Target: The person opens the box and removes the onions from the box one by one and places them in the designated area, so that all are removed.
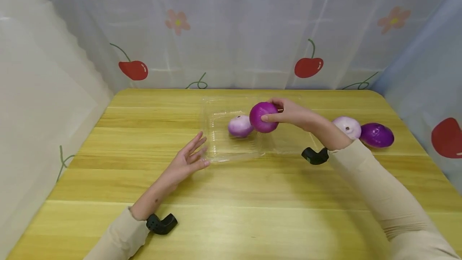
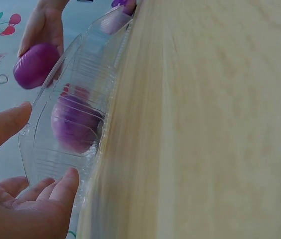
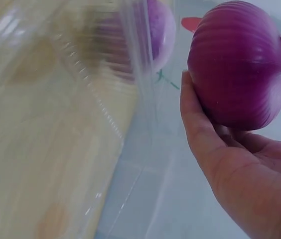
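My right hand (image 1: 290, 112) grips a purple onion (image 1: 264, 117), thumb on one side and fingers round the other, raised over the middle of a clear plastic clamshell box (image 1: 216, 153). In the box's left half lies a paler purple-and-white onion (image 1: 240, 126); the left wrist view shows this pale onion (image 2: 75, 123) through the clear wall. My left hand (image 1: 185, 163) is at the box's left front corner, its fingers spread and extended with nothing held. In the right wrist view the gripped onion (image 3: 240, 64) sits between thumb and fingers.
Right of the box, partly behind my right forearm, a whitish onion (image 1: 347, 127) and a dark purple onion (image 1: 377, 135) lie side by side on the wooden table (image 1: 231, 212). A printed curtain (image 1: 231, 39) hangs behind the table's back edge. The box lies opened flat, its right half beneath my right arm.
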The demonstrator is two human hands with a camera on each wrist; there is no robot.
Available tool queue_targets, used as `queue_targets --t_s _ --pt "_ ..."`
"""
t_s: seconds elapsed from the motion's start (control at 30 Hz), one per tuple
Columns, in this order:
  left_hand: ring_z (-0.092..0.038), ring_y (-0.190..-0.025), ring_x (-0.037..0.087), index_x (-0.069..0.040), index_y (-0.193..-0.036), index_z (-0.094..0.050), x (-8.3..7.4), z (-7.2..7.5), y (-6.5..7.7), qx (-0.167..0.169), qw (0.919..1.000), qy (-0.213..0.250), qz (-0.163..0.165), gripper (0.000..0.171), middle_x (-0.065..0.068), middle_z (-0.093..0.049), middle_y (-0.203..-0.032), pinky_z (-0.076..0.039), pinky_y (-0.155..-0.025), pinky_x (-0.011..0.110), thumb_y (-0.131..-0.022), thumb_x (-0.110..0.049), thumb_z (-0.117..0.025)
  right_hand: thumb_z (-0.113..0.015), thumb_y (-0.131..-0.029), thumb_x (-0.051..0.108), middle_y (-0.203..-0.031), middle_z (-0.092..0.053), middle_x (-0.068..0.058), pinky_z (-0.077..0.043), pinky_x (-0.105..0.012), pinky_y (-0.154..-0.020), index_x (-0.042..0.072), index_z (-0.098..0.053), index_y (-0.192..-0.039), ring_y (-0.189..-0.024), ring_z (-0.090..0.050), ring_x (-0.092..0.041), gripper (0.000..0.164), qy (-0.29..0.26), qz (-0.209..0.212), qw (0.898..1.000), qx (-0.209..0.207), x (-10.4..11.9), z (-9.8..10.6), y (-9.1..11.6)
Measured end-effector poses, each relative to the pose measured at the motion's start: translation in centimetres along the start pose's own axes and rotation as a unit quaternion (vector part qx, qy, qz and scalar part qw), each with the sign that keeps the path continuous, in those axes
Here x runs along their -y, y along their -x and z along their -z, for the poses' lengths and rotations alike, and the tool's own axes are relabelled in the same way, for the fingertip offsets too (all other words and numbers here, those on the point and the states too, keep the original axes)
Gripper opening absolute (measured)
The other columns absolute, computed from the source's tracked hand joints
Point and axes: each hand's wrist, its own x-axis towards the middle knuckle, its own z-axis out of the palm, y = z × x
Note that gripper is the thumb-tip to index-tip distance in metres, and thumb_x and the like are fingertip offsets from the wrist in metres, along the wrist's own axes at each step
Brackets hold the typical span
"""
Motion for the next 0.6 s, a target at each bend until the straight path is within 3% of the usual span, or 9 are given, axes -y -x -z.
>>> queue_targets --t_s 0.23,0.6 --pt "-0.023 -0.135 0.03 -0.017 -0.152 -0.01 0.1 0.0 -0.1 -0.001 1.0 -0.001 0.005 0.085 0.01 -0.015 -0.153 -0.038 -0.098 0.038 -0.088 -0.002 -0.064 -0.063 -0.088 0.026 -0.113 -0.054 -0.02 -0.043 -0.039 -0.089 -0.003 -0.04 -0.122 -0.104 -0.049 -0.03 0.05 -0.013 -0.018 1.0 -0.002 -1.7 1.0 2.7" --pt "-0.022 -0.135 0.033 -0.017 -0.152 -0.009 0.2 0.2 -0.1 0.0 1.0 -0.003 0.001 0.085 0.01 -0.015 -0.153 -0.038 -0.098 0.038 -0.088 -0.003 -0.064 -0.057 -0.094 0.028 -0.13 -0.041 -0.025 -0.043 -0.04 -0.092 -0.006 -0.022 -0.139 -0.115 -0.042 -0.033 0.066 -0.032 -0.049 0.998 -0.025 -4.3 2.7 7.5"
